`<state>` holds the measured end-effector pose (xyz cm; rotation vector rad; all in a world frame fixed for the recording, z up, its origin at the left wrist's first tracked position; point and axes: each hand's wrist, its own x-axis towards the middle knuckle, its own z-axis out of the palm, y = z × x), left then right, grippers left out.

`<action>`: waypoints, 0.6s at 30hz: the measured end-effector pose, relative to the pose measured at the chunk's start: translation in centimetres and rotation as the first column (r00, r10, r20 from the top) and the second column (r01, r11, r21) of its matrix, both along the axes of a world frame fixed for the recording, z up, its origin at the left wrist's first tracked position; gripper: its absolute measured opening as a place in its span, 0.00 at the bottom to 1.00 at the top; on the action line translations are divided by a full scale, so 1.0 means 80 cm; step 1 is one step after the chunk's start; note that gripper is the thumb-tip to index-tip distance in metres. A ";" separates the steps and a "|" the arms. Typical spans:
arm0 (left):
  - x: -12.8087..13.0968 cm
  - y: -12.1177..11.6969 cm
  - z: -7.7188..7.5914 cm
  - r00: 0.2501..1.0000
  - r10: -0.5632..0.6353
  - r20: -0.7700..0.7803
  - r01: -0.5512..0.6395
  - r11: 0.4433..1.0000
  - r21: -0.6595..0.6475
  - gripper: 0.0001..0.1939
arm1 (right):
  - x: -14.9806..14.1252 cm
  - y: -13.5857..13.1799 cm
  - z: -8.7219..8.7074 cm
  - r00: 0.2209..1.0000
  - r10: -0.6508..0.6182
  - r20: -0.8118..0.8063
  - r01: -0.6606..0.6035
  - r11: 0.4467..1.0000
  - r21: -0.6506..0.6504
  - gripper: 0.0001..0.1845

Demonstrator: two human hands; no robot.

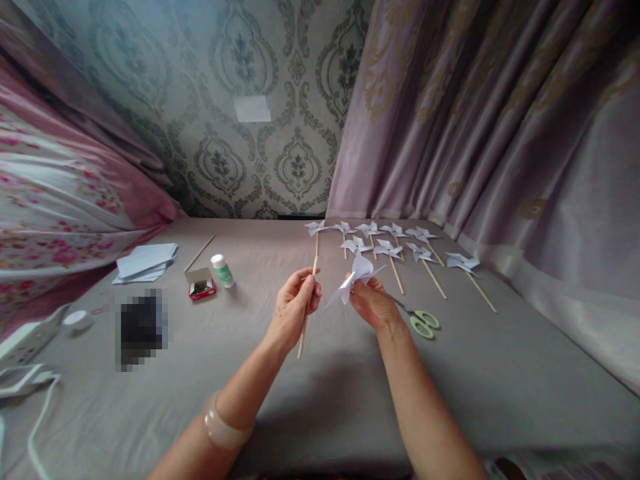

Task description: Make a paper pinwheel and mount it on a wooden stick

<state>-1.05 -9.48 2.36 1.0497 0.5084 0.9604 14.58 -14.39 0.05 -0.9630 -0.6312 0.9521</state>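
Observation:
My left hand [296,303] is closed around a thin wooden stick [301,343], held at a slant with its tip pointing up and away. Between the fingers of my right hand [373,300] is a white paper pinwheel [357,275], its blades spread toward the stick. The pinwheel and the stick are apart. Just right of my right hand lie scissors [424,324] with green handles, their blades partly hidden behind the hand. Beyond both hands, several finished-looking paper pinwheels on sticks [387,249] lie in rows on the grey cloth.
On the left are a stack of white paper [147,262], a loose stick [200,253], an open small red box [202,289] with dark bits inside, and a white-and-green bottle [223,271]. A power strip [30,337] with cables lies at the left edge. Curtains [475,120] hang at the right.

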 end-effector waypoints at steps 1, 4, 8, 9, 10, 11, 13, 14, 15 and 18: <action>0.003 -0.004 0.003 1.000 -0.007 0.004 0.007 1.000 0.010 0.19 | -0.001 -0.001 0.001 1.000 0.014 0.003 -0.015 1.000 0.012 0.21; 0.012 -0.015 0.007 1.000 -0.022 0.015 0.022 0.999 0.027 0.17 | -0.005 -0.002 0.003 0.999 0.053 0.006 -0.053 0.997 0.054 0.21; 0.020 -0.027 0.007 0.998 -0.035 0.043 0.035 0.999 0.004 0.17 | -0.008 -0.002 0.004 0.994 0.108 -0.034 -0.102 0.986 0.129 0.21; 0.021 -0.029 0.006 0.998 -0.039 0.046 0.039 0.999 -0.005 0.17 | -0.009 -0.002 0.004 0.992 0.121 -0.037 -0.114 0.983 0.143 0.21; 0.022 -0.030 0.005 0.998 -0.042 0.048 0.043 0.999 -0.013 0.16 | -0.010 -0.002 0.004 0.990 0.134 -0.039 -0.127 0.980 0.152 0.22; 0.022 -0.031 0.004 0.998 -0.044 0.050 0.045 0.999 -0.020 0.16 | -0.010 -0.002 0.004 0.988 0.149 -0.040 -0.141 0.978 0.157 0.22; 0.022 -0.033 0.002 0.998 -0.044 0.055 0.046 0.998 -0.035 0.16 | -0.012 -0.002 0.004 0.983 0.178 -0.044 -0.169 0.973 0.154 0.23; 0.022 -0.033 0.001 0.997 -0.042 0.058 0.045 0.998 -0.043 0.16 | -0.013 -0.002 0.004 0.981 0.188 -0.044 -0.179 0.972 0.149 0.24; 0.022 -0.034 0.000 0.997 -0.040 0.062 0.043 0.998 -0.050 0.15 | -0.014 -0.002 0.004 0.981 0.193 -0.038 -0.186 0.972 0.141 0.24; 0.020 -0.035 -0.002 0.997 -0.037 0.069 0.042 0.997 -0.061 0.15 | -0.017 -0.002 0.001 0.984 0.176 0.024 -0.178 0.979 0.095 0.24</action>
